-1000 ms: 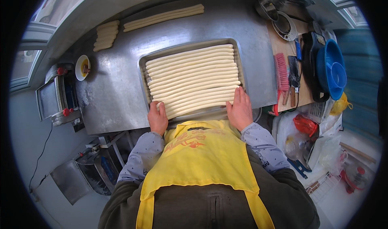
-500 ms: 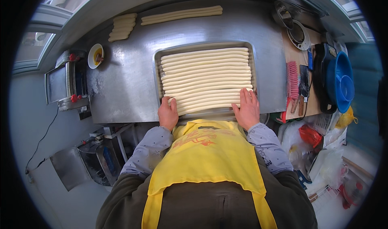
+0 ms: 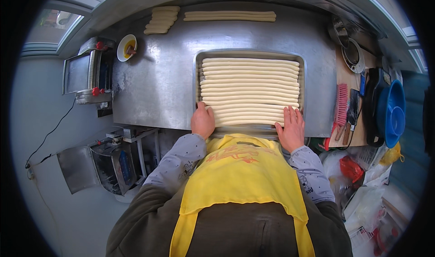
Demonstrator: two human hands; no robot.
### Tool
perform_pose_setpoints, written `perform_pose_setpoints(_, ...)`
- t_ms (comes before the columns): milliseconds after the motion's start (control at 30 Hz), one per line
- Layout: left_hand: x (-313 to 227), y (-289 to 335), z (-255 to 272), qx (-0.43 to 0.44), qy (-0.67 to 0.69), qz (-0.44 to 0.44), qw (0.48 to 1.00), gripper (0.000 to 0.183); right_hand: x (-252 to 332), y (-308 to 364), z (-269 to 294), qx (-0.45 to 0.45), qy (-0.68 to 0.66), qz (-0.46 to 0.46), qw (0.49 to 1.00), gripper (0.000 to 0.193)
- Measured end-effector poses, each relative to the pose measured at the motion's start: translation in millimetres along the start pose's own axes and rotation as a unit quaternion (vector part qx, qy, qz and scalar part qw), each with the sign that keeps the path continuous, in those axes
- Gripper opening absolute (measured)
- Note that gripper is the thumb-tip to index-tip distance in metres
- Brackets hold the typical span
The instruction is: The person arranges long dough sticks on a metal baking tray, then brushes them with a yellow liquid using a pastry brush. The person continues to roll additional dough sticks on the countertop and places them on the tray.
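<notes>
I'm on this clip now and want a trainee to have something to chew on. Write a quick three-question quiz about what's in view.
1. True or false: the left hand and right hand are both at the far edge of the tray.

2. Which colour are the bristles of the brush lying to the right of the tray?
A) green
B) pink
C) black

3. Fill in the blank: the white bowl stands to the ____ of the dough strips.

Key:
1. False; they are at the near part, one on each side.
2. B
3. left
</notes>
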State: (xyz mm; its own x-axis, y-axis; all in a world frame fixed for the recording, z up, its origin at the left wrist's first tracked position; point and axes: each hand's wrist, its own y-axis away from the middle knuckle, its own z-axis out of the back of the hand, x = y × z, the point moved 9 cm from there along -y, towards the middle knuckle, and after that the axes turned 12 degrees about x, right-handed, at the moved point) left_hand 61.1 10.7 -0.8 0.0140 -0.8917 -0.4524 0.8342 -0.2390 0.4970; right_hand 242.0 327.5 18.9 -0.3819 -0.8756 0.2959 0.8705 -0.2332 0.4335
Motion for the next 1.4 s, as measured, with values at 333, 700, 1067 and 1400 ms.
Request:
perform_pose_setpoints(333,-28.0,48.0,8.8,-0.073,-0.108,-0.219,0.967,0.047,-0.9,0.3,-2.8,0.015,-0.001,0.002,1.0,0.075)
perform_pose_setpoints(700,-28.6,60.2,-4.1,0.045,-0.147,-0.269,0.951,0.037,0.1,4.1,-3.0,-0.02,0.005,0.05,0.999,0.072)
perform_pose_setpoints(1067,-20.4,68.9,-15.8,0.068,-0.091,-0.272,0.956,0.042,-2.5,1.6,-4.4,-0.016,-0.017,0.072,0.997,0.061)
perform_pose_setpoints(1400,-13.5,63.6,-14.1,0.082,-0.071,-0.241,0.964,0.04,-23.2,9.9,3.1,-0.046,0.037,0.054,0.997,0.054)
